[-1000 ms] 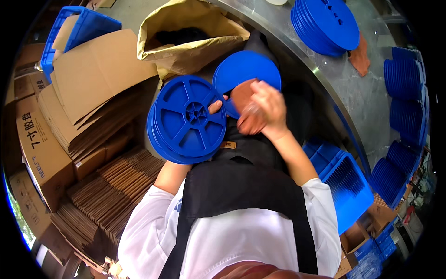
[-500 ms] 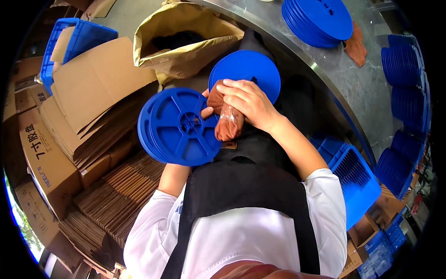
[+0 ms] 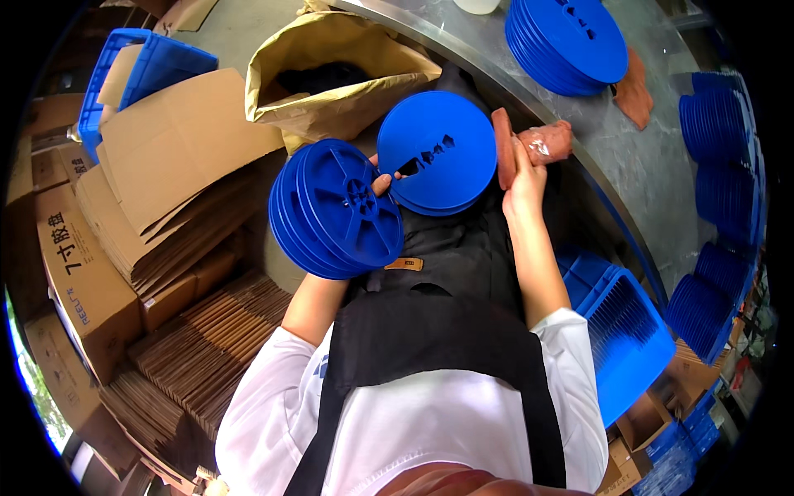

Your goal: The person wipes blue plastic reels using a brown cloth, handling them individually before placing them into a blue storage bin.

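Note:
My left hand (image 3: 380, 183) grips a bunch of blue plastic reels. Only its thumb and a bit of finger show; the reels hide the rest. Those to the left fan out, the front one a spoked reel (image 3: 351, 202). Beyond the thumb, a smooth-faced blue reel (image 3: 442, 153) with cut-outs at its centre leans away to the right. My right hand (image 3: 523, 186) is closed round a reddish-brown cloth (image 3: 504, 149), close to that reel's right rim. Part of the bundle is a shiny, see-through wrapped end (image 3: 547, 142) sticking out to the right.
A metal-edged table (image 3: 579, 157) at right carries a stack of blue reels (image 3: 571, 45) and a brown cloth piece (image 3: 635, 91). Ahead stands an open yellowish sack (image 3: 356, 103). Flat cardboard (image 3: 178, 149) fills the left. A blue crate (image 3: 633, 331) lies near my right elbow.
My right hand has moved right with the brown cloth, away from between the reels. The left-hand reels have tilted and fanned out, and the smooth reel's face now shows more fully.

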`<action>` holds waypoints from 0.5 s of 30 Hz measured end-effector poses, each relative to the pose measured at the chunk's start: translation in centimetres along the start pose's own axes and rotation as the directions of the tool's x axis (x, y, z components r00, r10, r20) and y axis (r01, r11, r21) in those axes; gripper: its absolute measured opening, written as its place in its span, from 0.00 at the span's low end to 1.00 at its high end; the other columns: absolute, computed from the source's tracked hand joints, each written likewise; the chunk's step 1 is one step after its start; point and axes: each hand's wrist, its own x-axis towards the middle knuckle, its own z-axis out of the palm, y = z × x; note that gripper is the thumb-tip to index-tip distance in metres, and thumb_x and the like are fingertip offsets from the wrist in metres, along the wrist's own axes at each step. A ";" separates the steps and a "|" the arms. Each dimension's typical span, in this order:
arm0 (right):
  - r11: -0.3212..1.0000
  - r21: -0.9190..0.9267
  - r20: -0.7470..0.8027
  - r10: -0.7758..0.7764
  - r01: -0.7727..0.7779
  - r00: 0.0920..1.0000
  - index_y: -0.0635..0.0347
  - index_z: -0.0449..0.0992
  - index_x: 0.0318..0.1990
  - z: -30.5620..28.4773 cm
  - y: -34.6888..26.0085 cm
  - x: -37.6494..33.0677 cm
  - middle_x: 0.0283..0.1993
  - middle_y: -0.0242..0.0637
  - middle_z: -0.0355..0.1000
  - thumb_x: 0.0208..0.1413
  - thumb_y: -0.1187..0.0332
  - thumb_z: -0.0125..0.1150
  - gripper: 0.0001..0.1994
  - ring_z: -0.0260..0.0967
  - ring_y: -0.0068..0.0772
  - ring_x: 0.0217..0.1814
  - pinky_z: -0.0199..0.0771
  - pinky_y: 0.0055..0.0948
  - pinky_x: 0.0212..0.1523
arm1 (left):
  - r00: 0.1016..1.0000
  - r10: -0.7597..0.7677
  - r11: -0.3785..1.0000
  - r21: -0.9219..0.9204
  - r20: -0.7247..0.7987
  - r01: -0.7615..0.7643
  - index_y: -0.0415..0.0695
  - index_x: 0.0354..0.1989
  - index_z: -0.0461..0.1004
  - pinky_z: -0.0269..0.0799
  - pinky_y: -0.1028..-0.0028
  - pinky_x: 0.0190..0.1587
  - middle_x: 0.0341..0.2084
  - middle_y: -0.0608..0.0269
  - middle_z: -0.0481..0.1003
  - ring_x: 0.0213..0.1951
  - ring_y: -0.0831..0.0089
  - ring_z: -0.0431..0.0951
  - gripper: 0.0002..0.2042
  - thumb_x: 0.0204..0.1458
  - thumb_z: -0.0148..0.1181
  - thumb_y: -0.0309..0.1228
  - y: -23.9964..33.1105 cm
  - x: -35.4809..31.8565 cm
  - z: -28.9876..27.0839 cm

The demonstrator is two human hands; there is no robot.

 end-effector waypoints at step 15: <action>0.507 0.073 0.815 -0.527 0.859 0.242 0.57 0.72 0.38 6.8 0.2 -10.6 0.50 0.42 0.73 0.36 0.70 0.69 0.17 0.71 0.42 0.53 0.70 0.34 0.50 | 0.982 0.069 0.951 -0.310 0.173 -0.012 0.40 0.62 0.61 0.70 0.72 0.52 0.54 0.52 0.69 0.51 0.63 0.71 0.28 0.53 0.62 0.29 0.8 0.3 1.1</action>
